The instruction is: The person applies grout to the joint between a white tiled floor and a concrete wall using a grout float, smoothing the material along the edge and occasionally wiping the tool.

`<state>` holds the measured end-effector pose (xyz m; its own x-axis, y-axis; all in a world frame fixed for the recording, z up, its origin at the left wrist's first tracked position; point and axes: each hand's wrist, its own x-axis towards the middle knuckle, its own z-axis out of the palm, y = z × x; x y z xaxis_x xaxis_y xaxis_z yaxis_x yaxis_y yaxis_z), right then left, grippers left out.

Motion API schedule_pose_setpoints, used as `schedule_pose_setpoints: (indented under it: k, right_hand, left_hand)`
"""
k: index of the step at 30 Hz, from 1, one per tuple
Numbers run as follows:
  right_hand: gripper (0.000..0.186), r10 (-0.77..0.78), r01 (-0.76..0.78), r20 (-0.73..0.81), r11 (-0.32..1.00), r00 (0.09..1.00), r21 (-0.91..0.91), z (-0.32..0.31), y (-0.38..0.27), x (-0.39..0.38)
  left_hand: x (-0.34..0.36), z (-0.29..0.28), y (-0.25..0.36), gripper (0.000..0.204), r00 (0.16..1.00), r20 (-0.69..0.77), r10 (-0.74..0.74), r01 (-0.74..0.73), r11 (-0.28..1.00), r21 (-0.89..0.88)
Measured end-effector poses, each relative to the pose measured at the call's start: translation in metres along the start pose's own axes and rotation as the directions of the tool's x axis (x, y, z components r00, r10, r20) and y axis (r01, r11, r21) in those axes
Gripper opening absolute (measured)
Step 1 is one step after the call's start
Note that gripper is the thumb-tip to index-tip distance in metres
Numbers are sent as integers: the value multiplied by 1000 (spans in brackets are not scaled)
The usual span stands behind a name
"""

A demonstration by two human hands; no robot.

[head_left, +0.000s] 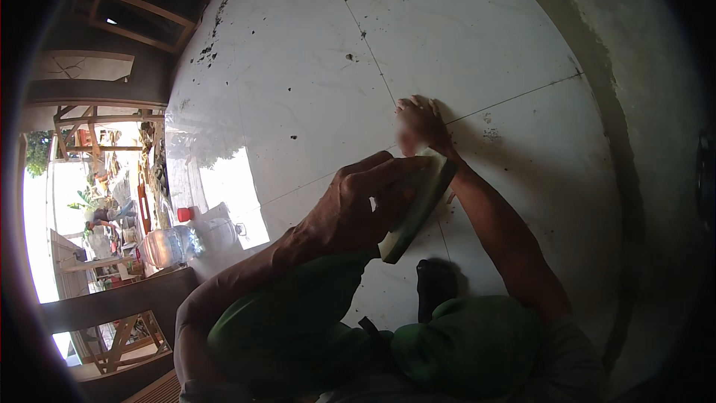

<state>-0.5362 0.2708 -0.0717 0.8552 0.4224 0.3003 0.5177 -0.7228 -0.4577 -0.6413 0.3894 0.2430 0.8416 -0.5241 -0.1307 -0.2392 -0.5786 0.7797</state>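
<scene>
The left hand (pixel 354 194) is clamped on a flat green board (pixel 425 209), held tilted at its three o'clock, with a finger stretched toward the upper end. I judge the board light and stiff; its finish is too dim for me to tell slipperiness. I'd grip it mid-length across both long edges. At one o'clock from that hand, the right hand (pixel 423 125) rests on the white tiled floor (pixel 477 37), fingers apart. Farther out, at nine, lies a clear plastic jug (pixel 162 247).
</scene>
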Motion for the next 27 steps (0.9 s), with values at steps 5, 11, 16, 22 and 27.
schedule_pose_setpoints:
  k: [5, 11, 16, 22, 27]
  right_hand:
    - [60, 116, -102, 153, 990, 981, -98, -6, -13, 18]
    - [57, 48, -49, 27, 999, 998, 10, 7, 9, 16]
    - [55, 90, -83, 150, 995, 984, -58, 0, -18, 25]
    - [59, 378, -366, 53, 917, 924, -157, -54, 66, -19]
    - [59, 562, -561, -98, 764, 821, -318, -126, 141, -84]
  left_hand:
    - [-7, 19, 8, 46, 1000, -5, 22, -22, 1000, -5]
    - [5, 15, 37, 43, 997, 49, 61, -64, 997, 48]
    - [-11, 16, 31, 39, 997, 70, -12, 7, 997, 77]
    - [18, 40, 34, 37, 982, 179, 54, -68, 995, 74]
    - [35, 43, 28, 37, 966, 246, 78, -96, 994, 59]
